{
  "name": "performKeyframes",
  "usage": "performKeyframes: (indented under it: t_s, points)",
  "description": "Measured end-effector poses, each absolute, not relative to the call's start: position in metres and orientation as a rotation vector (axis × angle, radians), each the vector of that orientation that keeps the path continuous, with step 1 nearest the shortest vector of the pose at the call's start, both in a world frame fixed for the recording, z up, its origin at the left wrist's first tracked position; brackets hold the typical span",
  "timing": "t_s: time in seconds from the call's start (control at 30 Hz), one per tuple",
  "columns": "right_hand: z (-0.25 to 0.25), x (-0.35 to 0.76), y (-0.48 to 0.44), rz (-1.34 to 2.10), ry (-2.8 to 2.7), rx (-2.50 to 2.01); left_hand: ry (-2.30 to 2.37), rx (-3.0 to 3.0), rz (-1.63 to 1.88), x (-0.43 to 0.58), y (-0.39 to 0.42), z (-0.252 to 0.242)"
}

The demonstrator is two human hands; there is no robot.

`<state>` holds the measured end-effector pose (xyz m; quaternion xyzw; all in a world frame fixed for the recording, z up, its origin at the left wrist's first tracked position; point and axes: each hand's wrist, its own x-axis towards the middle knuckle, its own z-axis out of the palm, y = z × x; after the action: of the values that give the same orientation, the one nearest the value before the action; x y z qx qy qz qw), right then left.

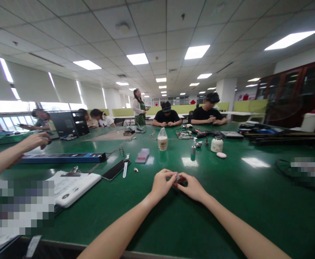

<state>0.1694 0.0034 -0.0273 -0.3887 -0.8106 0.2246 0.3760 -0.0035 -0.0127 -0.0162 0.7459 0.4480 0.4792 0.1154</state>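
Observation:
Over the green table (157, 223), my left hand (161, 184) and my right hand (192, 186) meet at the fingertips. Pinched between them is a small silvery metal part (177, 177), mostly covered by my fingers, so its exact kind is unclear. Farther off, a metal cylinder (193, 150) stands upright, with a smaller metal piece (198, 144) beside it. A white jar (217, 144) is to the right, and its pale round lid (221, 155) seems to lie in front of it. A cup in a clear plastic bag (162, 141) stands straight ahead of my hands.
Left of my hands lie a white-strapped watch (125, 166), a dark tablet (115, 170), an earbud (136, 169) and a clipboard (65, 185). Another person's arm (17, 153) reaches in from the left. A circuit board (184, 134) and a black cable (289, 176) lie beyond.

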Motion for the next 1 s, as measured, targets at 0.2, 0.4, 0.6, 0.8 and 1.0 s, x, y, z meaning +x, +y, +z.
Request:
performKeyframes:
  t_s: [0.2, 0.4, 0.6, 0.8, 1.0]
  points:
    - [-0.028, 0.17, 0.004, 0.555, -2.077, -1.004, 1.304, 2.196, 1.377, -0.004, -0.013, -0.014]
    - [-0.026, 0.169, 0.002, 0.556, -2.081, -1.005, 1.378, 2.22, 1.488, -0.003, -0.012, -0.015]
    - [-0.029, 0.169, 0.004, 0.535, -2.071, -1.036, 1.403, 2.242, 1.571, -0.006, -0.007, -0.007]
    - [-0.027, 0.171, 0.003, 0.525, -2.077, -1.054, 1.792, 2.256, 1.254, -0.04, 0.012, -0.011]
    - [-0.027, 0.17, 0.004, 0.612, -2.047, -1.031, 1.943, 2.276, 0.913, -0.058, 0.019, -0.025]
